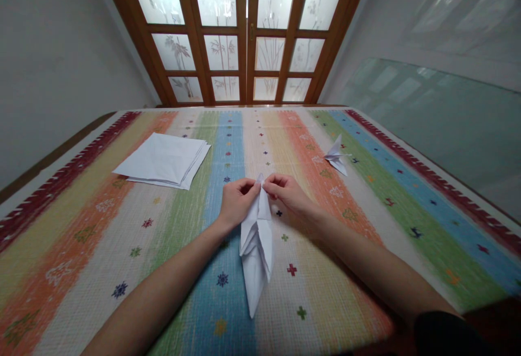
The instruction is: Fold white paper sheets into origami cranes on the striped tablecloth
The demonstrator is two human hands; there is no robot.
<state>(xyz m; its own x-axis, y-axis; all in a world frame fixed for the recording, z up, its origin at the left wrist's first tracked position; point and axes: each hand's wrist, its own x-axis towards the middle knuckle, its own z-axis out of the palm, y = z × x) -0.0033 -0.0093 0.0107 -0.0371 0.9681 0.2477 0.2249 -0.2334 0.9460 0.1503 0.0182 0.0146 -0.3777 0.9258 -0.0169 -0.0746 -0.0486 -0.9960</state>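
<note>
A long, narrow piece of folded white paper (256, 253) lies lengthwise on the table before me, its near end drawn to a point and several layered flaps showing along its middle. At its far tip my left hand (240, 198) pinches the left side between thumb and forefinger. My right hand (287, 190) is closed in a pinch on the right side of that same tip. The thumbs and fingertips nearly meet there and partly cover the tip.
A stack of white paper sheets (166, 158) lies at the back left. At the right rests a small folded paper figure (336, 156) with pointed ends. Under everything spreads a striped tablecloth (171, 269). Wooden doors with frosted panes (226, 52) stand beyond the table.
</note>
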